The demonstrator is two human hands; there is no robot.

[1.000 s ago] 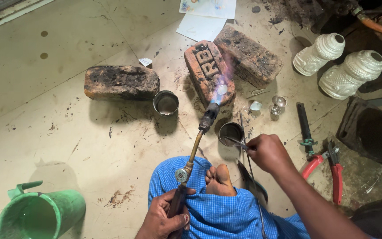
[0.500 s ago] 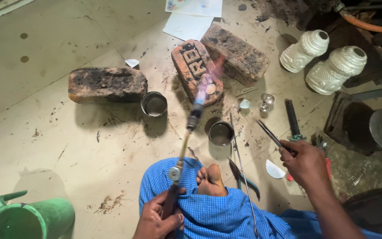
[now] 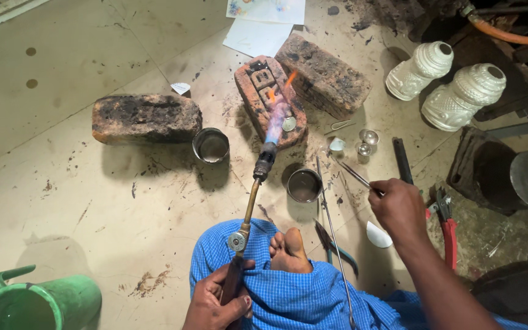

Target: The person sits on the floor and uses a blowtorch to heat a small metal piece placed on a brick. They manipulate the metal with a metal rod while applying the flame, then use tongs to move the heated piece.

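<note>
While left hand [image 3: 218, 302] grips torch [image 3: 249, 205], right hand [image 3: 400, 211] has brought tweezers [image 3: 352, 174] nearer brick [image 3: 270, 101].

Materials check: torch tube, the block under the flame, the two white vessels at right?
Torch tube: looks like brass, yellow-gold and dulled, with a dark nozzle.
Block under the flame, a brick: fired clay by its orange-red body with moulded relief, soot-blackened.
White vessels: ribbed, pale and matte; possibly unpolished metal or ceramic, the view cannot settle it.
The left hand grips the torch handle.
</note>
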